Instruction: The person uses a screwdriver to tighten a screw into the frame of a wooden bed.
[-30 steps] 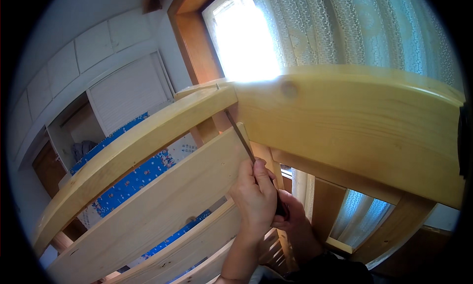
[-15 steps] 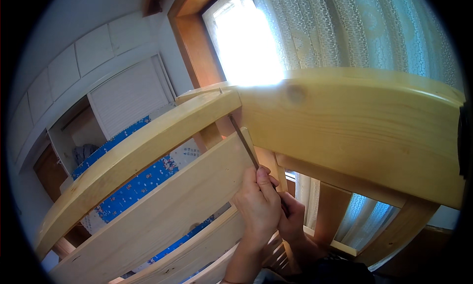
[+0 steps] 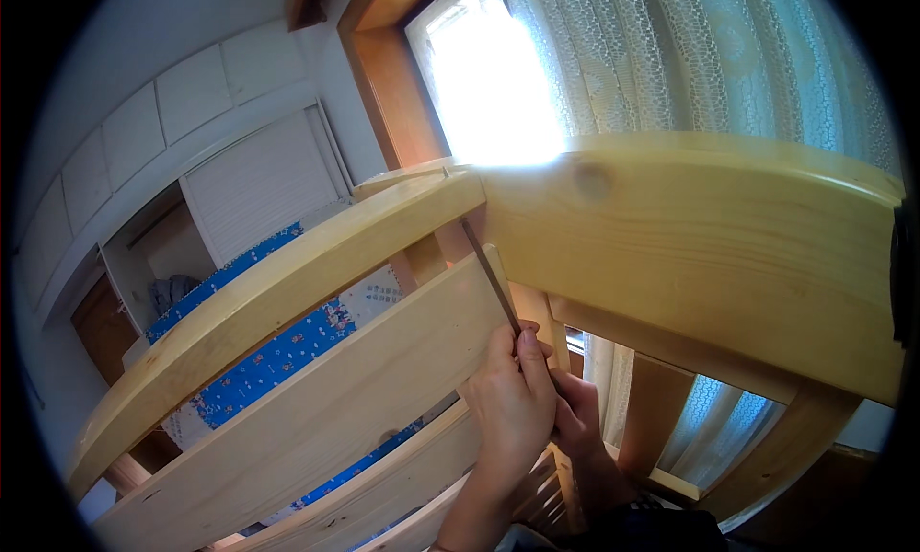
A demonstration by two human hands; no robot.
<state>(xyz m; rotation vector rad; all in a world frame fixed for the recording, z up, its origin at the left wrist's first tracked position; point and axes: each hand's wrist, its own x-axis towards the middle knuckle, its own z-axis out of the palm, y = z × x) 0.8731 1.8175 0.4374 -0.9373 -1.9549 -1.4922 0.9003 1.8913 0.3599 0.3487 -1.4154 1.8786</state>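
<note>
Both my hands are closed around a long thin dark metal rod (image 3: 494, 279) that looks like a screwdriver shaft, with its lower end hidden behind my fingers. My left hand (image 3: 511, 394) pinches the shaft between thumb and fingers, over the end of a wide wooden slat (image 3: 383, 351). Just below and to the right, my right hand (image 3: 578, 420) grips the lower end. The rod slants up to the left, its tip at the underside of the curved wooden top rail (image 3: 287, 264). There the rail meets a broad wooden end board (image 3: 700, 236).
More pale slats (image 3: 393, 490) run below, and a post (image 3: 655, 413) stands under the end board. Behind the rail lies blue and white patterned cloth (image 3: 278, 356). A bright window (image 3: 494, 82), lace curtains (image 3: 690, 63) and a cabinet with a sliding door (image 3: 264, 183) stand beyond.
The whole scene has shifted slightly to the right in the picture. Both hands keep their grip on the rod, and its tip stays near the same corner of the rail.
</note>
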